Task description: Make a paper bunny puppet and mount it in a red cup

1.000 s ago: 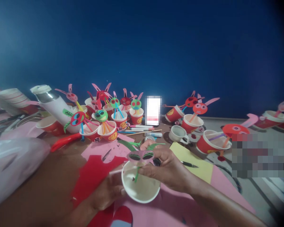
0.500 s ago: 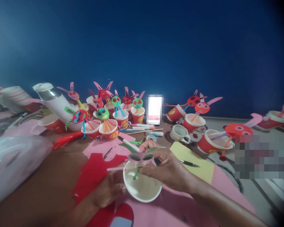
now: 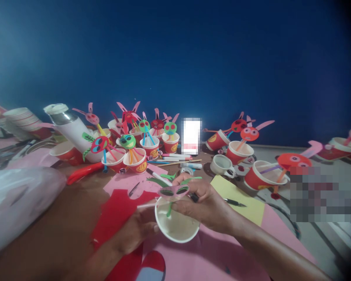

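In the head view a paper cup (image 3: 178,226) is tilted so its white inside faces me. My left hand (image 3: 139,230) grips its left side, with a pale straw (image 3: 148,205) sticking out beside the fingers. My right hand (image 3: 200,201) pinches a pink paper face (image 3: 173,191) with dark green eyes and green ears at the cup's upper rim. A short green straw (image 3: 169,209) hangs below the face into the cup. The fingertips behind the face are partly hidden.
Red cups with paper animal faces (image 3: 136,158) stand in a row behind. Around them lie a white flask (image 3: 74,130), a ceramic cup (image 3: 220,166), markers (image 3: 175,157), yellow paper (image 3: 240,195), red paper (image 3: 114,212), pink paper (image 3: 210,253) and a plastic bag (image 3: 20,203) at left.
The cup has tipped and risen slightly, its lower rim now higher. My left hand has shifted a little right and up with it. The pink face stays in my right hand.
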`<state>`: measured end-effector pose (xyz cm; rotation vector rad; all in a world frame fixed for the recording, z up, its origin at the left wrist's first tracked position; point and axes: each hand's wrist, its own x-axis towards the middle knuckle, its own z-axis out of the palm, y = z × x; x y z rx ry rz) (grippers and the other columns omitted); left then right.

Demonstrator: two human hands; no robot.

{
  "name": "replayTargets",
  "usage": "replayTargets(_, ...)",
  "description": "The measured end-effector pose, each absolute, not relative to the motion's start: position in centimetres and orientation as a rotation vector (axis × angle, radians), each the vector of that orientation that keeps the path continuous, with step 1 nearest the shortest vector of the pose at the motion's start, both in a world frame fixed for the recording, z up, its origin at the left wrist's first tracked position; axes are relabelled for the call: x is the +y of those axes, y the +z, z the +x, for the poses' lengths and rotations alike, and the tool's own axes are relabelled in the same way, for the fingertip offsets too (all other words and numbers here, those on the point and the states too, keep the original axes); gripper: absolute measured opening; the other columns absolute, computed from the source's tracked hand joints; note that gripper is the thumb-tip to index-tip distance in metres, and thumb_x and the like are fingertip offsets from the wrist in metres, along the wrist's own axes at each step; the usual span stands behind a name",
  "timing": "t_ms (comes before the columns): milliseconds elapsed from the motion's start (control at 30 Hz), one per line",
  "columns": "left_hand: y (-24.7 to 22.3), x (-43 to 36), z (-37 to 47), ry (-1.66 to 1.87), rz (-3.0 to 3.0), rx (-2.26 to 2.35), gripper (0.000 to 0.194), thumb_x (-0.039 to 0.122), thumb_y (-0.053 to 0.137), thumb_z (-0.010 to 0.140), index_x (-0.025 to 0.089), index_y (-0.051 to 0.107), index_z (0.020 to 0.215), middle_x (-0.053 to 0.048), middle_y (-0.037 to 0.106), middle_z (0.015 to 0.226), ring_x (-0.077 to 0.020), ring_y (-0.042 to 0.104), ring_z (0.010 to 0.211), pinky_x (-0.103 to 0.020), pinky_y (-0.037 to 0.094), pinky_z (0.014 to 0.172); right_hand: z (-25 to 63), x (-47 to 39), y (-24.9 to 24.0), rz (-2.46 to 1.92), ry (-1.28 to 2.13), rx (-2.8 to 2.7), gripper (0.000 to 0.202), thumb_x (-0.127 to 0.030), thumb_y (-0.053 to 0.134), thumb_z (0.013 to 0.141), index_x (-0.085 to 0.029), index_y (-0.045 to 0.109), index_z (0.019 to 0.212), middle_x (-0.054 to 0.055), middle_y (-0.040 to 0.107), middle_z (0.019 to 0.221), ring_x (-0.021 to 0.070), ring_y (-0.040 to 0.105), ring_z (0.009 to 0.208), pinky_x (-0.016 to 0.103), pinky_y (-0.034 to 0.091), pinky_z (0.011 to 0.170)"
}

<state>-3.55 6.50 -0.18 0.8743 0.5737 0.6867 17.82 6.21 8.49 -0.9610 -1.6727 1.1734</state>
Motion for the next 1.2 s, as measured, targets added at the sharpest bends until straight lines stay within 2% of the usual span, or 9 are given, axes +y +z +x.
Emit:
replayTargets(233,0.1,6.5,-3.3,0.701,0.917,0.584,0.047,0.022,0.076,0.066,0.021,0.064,0.111,-0.008,0.070,0.099,-0.0215,0.063,0.088,-0.028,0.049,0.078,18.0,6.4,8.3,-0.973,1.089,-1.701,0.009,-0.013,0.065,0.075,-0.021,0.068,0.078,0.000,0.060,0.089,0.0136,0.056,0.085,0.024,0.043,0.075)
replayTargets(400,0.5,6.4,-3.1,0.705,0.903,0.605,0.042,0.020,0.076,0.066,0.021,0.066,0.107,-0.008,0.070,0.096,-0.0210,0.064,0.086,-0.030,0.049,0.079,18.0,6.5,8.6,-0.988,1.051,-1.746,0.019,-0.011,0.063,0.076,-0.023,0.069,0.089,0.000,0.062,0.092,0.0159,0.057,0.091,0.027,0.043,0.080)
replayTargets(567,0.4,6.5,-3.2,0.715,0.907,0.596,0.040,0.021,0.076,0.066,0.022,0.067,0.105,-0.006,0.071,0.094,-0.0188,0.063,0.087,-0.024,0.048,0.075,17.9,6.5,8.9,-0.999,1.048,-1.751,0.019,-0.008,0.062,0.075,-0.021,0.069,0.086,0.001,0.062,0.096,0.0178,0.055,0.096,0.029,0.042,0.084)
replayTargets(767,0.7,6.6,-3.1,0.756,0.929,0.595,0.045,0.021,0.076,0.067,0.019,0.064,0.110,-0.008,0.070,0.097,-0.0226,0.062,0.093,-0.024,0.049,0.072,17.6,6.3,8.7,-1.061,1.043,-1.718,0.018,-0.007,0.060,0.074,-0.021,0.066,0.084,0.000,0.060,0.093,0.0169,0.056,0.093,0.027,0.044,0.080)
replayTargets(867,0.9,6.5,-2.8,0.775,0.898,0.571,0.047,0.021,0.076,0.067,0.019,0.063,0.112,-0.009,0.070,0.098,-0.0243,0.062,0.094,-0.025,0.050,0.071,17.7,6.2,8.5,-1.080,1.045,-1.694,0.021,-0.012,0.062,0.076,-0.023,0.064,0.094,0.000,0.060,0.095,0.0163,0.056,0.091,0.026,0.044,0.078)
replayTargets(967,1.2,6.6,-2.6,0.774,0.877,0.546,0.048,0.023,0.075,0.067,0.018,0.062,0.113,-0.011,0.069,0.101,-0.0260,0.063,0.094,-0.030,0.051,0.075,18.1,6.5,8.6,-1.111,1.014,-1.672,0.027,-0.024,0.064,0.077,-0.024,0.060,0.104,0.001,0.061,0.095,0.0158,0.055,0.086,0.026,0.045,0.072)
replayTargets(1033,1.4,6.8,-2.7,0.813,0.855,0.537,0.048,0.022,0.076,0.067,0.019,0.062,0.113,-0.010,0.069,0.102,-0.0248,0.063,0.093,-0.030,0.051,0.078,18.6,6.8,8.8,-1.087,1.038,-1.619,0.026,-0.032,0.058,0.082,-0.023,0.057,0.107,0.003,0.061,0.097,0.0155,0.055,0.085,0.026,0.045,0.072)
replayTargets(1133,1.8,7.3,-3.0,0.925,0.817,0.533,0.044,0.016,0.075,0.067,0.023,0.064,0.109,-0.004,0.071,0.098,-0.0192,0.065,0.090,-0.024,0.051,0.077,19.2,7.1,9.1,-1.133,1.142,-1.569,0.020,-0.034,0.048,0.088,-0.021,0.057,0.100,0.003,0.062,0.092,0.0145,0.057,0.082,0.026,0.045,0.069)
replayTargets(1200,2.0,7.6,-3.3,0.960,0.810,0.544,0.045,0.015,0.075,0.067,0.023,0.063,0.110,-0.004,0.071,0.097,-0.0182,0.065,0.088,-0.023,0.051,0.075,19.4,7.2,9.3,-1.245,1.166,-1.623,0.013,-0.029,0.049,0.087,-0.021,0.058,0.092,0.001,0.063,0.084,0.0135,0.057,0.076,0.024,0.044,0.065)
